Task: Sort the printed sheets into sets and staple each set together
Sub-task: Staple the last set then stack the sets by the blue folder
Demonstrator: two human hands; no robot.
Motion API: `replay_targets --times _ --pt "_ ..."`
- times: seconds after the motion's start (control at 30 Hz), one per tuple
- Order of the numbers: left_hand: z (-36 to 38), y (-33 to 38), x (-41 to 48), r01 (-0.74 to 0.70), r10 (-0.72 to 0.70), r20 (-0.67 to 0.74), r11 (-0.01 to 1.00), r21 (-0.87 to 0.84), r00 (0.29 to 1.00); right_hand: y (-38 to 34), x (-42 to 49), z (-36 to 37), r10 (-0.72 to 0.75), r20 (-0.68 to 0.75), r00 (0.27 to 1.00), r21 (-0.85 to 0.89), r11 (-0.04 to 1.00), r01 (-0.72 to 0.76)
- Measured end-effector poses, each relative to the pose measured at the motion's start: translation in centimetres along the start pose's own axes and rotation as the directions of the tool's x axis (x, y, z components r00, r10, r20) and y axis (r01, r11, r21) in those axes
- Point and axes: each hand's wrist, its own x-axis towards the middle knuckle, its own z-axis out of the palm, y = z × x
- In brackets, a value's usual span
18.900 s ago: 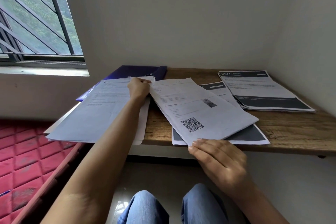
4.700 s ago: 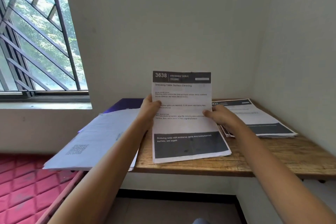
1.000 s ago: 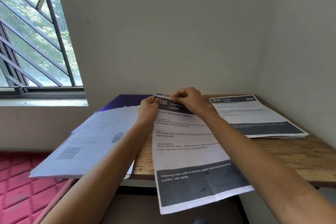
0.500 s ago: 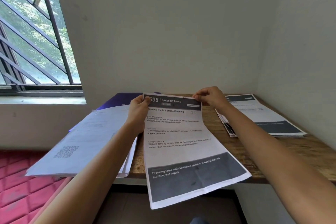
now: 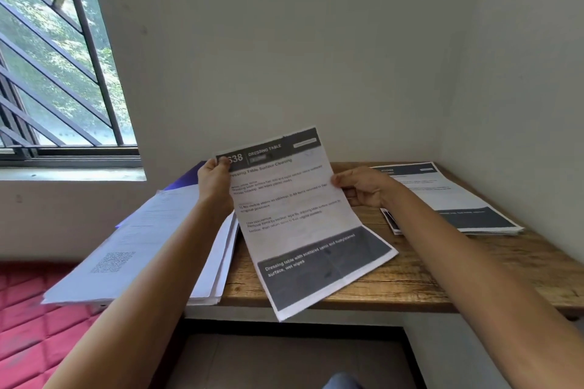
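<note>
A printed set headed "Dressing Table" (image 5: 294, 215), with a dark header and a dark band at the bottom, is held tilted above the wooden table (image 5: 410, 281). My left hand (image 5: 215, 183) pinches its top left corner. My right hand (image 5: 366, 189) grips its right edge about a third of the way down. The bottom of the set hangs past the table's front edge. A second stack with a dark header (image 5: 448, 199) lies flat at the back right. A thick pile of white sheets with a QR code (image 5: 142, 246) overhangs the table's left end. No stapler is in view.
A purple folder (image 5: 189, 175) peeks out behind the white pile. Walls close the table in at the back and right. A barred window (image 5: 57, 66) is at upper left. A red quilted mattress (image 5: 25, 325) lies below left.
Both hands have lifted the set's top end and tilted it. My right hand has slid from the top right corner down the right edge. My left hand still pinches the top left corner.
</note>
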Motion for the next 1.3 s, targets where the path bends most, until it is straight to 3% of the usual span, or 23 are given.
replay_targets --times 0.13,0.3,0.47,0.7,0.77,0.87,1.07,1.17,1.3 --pt "-0.7 0.6 0.8 -0.017 0.01 -0.107 0.998 -0.063 0.994 1.0 -1.1 -0.7 0.055 0.001 0.998 -0.14 0.989 -0.054" --pt "-2.1 1.6 2.1 -0.03 -0.001 -0.223 0.99 -0.137 0.975 1.8 -2.9 -1.9 0.049 -0.028 0.998 -0.193 0.98 -0.054" --pt "-2.9 2.0 3.3 -0.015 -0.03 -0.233 0.982 -0.188 0.972 1.8 -4.1 -2.4 -0.002 -0.029 1.0 -0.165 0.986 -0.002" --pt "-2.6 1.4 3.3 -0.001 -0.051 -0.239 0.977 -0.214 0.97 1.8 -5.2 -1.9 -0.059 -0.148 0.987 -0.242 0.97 0.022" --pt "-2.8 1.2 3.5 0.0 -0.052 -0.262 0.981 -0.196 0.964 1.7 -5.8 -1.4 -0.138 -0.215 0.967 -0.399 0.916 0.042" --pt "-2.6 0.8 3.6 0.005 -0.053 -0.271 0.985 -0.172 0.961 1.5 -7.0 0.2 -0.417 -0.297 0.859 -0.647 0.75 0.14" --pt "-1.4 0.9 1.9 0.007 -0.031 -0.178 0.991 -0.132 0.984 0.4 -8.1 2.0 -0.552 -0.351 0.756 -0.581 0.762 0.287" --pt "-0.9 0.4 0.6 0.071 -0.074 -0.074 0.997 -0.039 0.995 -1.0 -7.2 2.3 -0.608 -0.306 0.733 -0.654 0.693 0.302" --pt "0.0 -1.1 -1.3 0.114 -0.114 0.053 0.993 0.002 0.992 -2.6 -5.3 3.8 -0.697 -0.111 0.709 -0.797 0.489 0.356"
